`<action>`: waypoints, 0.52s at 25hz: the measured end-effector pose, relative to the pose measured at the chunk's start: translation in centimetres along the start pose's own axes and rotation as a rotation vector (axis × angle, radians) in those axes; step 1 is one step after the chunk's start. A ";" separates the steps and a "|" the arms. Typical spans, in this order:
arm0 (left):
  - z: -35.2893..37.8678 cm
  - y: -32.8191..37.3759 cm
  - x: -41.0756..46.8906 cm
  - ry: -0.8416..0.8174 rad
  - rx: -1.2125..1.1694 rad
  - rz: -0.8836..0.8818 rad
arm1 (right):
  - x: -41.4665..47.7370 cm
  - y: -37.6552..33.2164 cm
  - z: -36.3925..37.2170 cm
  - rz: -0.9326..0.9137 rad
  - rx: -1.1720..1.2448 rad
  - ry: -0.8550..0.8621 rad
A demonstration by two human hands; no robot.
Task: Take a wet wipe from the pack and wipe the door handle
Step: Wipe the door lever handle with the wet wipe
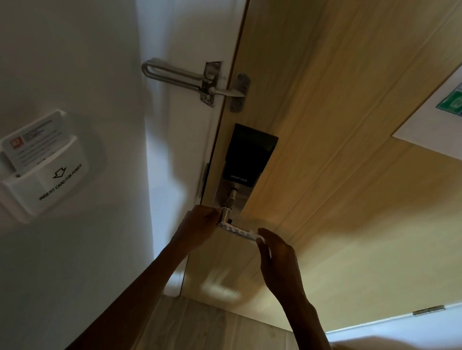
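Note:
A white wet wipe [237, 230] lies stretched along the metal door handle [225, 215] of a light wooden door [335, 154]. My left hand [197, 227] pinches the wipe's left end near the handle's stem. At the handle's right tip, my right hand [276, 257] grips the other end of the wipe. The handle's lever is almost wholly covered by the wipe. Above it sits the black smart-lock panel [247, 155]. No wipe pack is in view.
A metal swing-bar door guard [182, 77] spans frame and door above the lock. A white key-card power holder [40, 167] with a card in it hangs on the left wall. A printed floor plan [460, 89] is stuck to the door at upper right.

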State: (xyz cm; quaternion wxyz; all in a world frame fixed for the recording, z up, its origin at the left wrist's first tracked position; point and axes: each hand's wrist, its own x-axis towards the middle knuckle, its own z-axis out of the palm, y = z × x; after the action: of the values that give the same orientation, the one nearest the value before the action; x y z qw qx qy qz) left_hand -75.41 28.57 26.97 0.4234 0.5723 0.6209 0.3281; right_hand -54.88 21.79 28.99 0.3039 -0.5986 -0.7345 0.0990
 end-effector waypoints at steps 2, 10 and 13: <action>0.1 0.0 0.1 -0.002 -0.008 0.003 | 0.0 -0.2 0.1 0.045 0.015 0.017; -1.2 0.6 0.9 -0.076 -0.168 -0.081 | 1.2 -2.3 1.4 0.150 0.137 0.157; -1.4 0.9 1.0 -0.103 -0.174 -0.092 | -1.1 -2.1 2.9 0.033 -0.019 0.013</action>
State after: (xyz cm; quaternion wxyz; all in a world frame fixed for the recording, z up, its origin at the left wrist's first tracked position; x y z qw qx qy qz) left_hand -76.33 29.74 28.21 0.5176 0.5203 0.5931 0.3310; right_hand -58.16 20.85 27.44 0.3013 -0.6141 -0.7235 0.0931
